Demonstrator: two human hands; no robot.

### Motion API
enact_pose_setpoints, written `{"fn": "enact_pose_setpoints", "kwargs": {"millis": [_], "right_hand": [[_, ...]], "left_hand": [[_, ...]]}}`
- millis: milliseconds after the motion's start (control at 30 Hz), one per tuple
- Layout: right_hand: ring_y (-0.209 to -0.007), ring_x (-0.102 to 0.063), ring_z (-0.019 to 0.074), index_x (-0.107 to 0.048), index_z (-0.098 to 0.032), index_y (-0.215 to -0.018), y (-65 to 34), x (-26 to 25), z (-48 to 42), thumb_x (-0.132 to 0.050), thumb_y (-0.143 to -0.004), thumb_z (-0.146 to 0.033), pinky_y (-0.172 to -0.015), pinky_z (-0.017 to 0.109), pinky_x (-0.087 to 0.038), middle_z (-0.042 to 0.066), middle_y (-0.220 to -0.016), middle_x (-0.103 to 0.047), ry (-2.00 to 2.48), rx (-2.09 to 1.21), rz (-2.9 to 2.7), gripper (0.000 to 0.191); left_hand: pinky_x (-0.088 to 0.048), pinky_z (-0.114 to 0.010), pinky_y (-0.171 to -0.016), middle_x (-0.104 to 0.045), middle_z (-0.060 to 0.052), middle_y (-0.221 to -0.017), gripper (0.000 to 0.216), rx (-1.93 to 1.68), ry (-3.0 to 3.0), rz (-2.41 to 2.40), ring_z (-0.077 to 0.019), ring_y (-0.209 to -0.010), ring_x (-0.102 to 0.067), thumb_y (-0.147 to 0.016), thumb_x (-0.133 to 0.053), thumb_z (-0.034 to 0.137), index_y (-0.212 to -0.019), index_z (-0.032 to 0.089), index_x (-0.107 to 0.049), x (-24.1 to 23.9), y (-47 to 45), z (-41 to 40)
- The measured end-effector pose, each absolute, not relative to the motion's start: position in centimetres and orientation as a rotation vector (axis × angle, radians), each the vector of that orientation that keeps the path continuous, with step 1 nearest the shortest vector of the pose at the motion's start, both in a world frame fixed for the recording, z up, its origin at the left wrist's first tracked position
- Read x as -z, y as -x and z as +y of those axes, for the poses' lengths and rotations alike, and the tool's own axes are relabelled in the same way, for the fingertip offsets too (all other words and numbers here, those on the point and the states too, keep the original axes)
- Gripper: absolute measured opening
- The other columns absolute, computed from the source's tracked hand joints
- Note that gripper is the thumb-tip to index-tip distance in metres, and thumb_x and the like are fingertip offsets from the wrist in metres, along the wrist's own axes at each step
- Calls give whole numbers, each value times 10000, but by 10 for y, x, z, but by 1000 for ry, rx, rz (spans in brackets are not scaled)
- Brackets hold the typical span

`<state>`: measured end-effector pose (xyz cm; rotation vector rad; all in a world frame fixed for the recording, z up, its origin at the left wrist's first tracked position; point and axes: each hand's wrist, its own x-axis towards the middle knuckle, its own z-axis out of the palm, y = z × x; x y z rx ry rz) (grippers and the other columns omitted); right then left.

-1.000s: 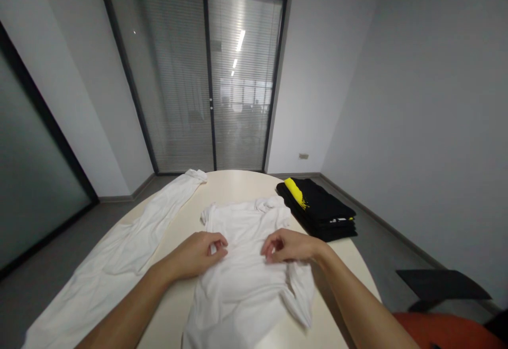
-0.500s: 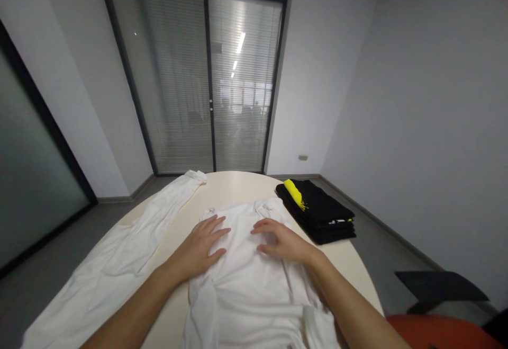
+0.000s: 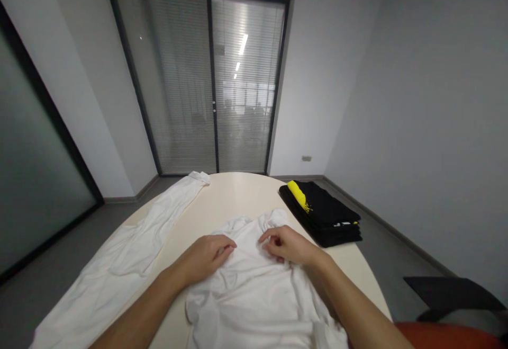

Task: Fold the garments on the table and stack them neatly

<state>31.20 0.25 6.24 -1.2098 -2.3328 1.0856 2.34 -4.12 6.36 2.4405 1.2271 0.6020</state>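
Observation:
A crumpled white shirt (image 3: 254, 296) lies on the pale table (image 3: 234, 195) right in front of me. My left hand (image 3: 206, 256) rests on its upper left part, fingers curled and pinching the cloth. My right hand (image 3: 288, 244) sits on the upper right part near the collar, fingers also curled into the fabric. Both hands are close together, a short gap between them.
A long white garment (image 3: 130, 248) stretches along the table's left side. A folded stack of black clothes (image 3: 323, 214) with a yellow piece (image 3: 298, 194) on it lies at the right. A dark chair (image 3: 456, 291) and an orange seat (image 3: 448, 336) stand at the lower right.
Half a second ago both hands lay flat and spread on the shirt; now the fingers have curled and gathered the cloth. The shirt's top has bunched toward me.

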Motion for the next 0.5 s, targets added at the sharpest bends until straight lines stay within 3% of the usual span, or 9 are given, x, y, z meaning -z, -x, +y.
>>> {"fn": "enact_pose_setpoints", "kwargs": {"millis": [67, 133, 200, 267, 500], "right_hand": [[-667, -611, 148, -730, -200, -1042, -311, -63, 5, -530, -935, -383, -649, 260, -466, 33, -765, -685, 1224, -705, -2318, 291], [-886, -643, 189, -727, -221, -1079, -312, -62, 8, -511, -950, -377, -821, 300, -485, 64, -958, -709, 1218, -413, -2276, 296], [-1131, -594, 226, -678, -230, -1217, -314, -57, 12, -513, -949, -382, -977, 336, -448, 94, -1217, -659, 1228, -278, -2251, 349], [-1238, -543, 243, -615, -229, -1325, -317, -52, 15, -519, -944, -396, -1027, 345, -423, 110, -1330, -602, 1290, -263, -2275, 426], [-1001, -674, 232, -559, -172, -1382, -318, -51, 17, -443, -975, -451, -832, 297, -463, 125, -1082, -720, 1707, -300, -2185, 507]], "left_hand": [[-476, -235, -850, -713, -8, -1067, 271, -701, -2474, 1298, -148, -957, -665, -997, -438, 295, -1098, 255, -686, -60, -22, -38], [-488, -256, -880, -668, -25, -1164, 293, -796, -2498, 1434, -159, -1021, -647, -994, -430, 294, -1180, 267, -655, -54, -19, -34], [-491, -291, -937, -587, -47, -1319, 347, -853, -2471, 1611, -188, -1141, -606, -977, -455, 301, -1292, 274, -599, -48, -17, -29], [-482, -321, -986, -520, -60, -1418, 423, -829, -2407, 1744, -211, -1224, -566, -968, -476, 323, -1383, 270, -535, -42, -14, -25], [-480, -305, -918, -677, -77, -1228, 452, -546, -2255, 1951, -213, -1118, -643, -1029, -325, 405, -1365, 230, -571, -40, -10, -20]]}}
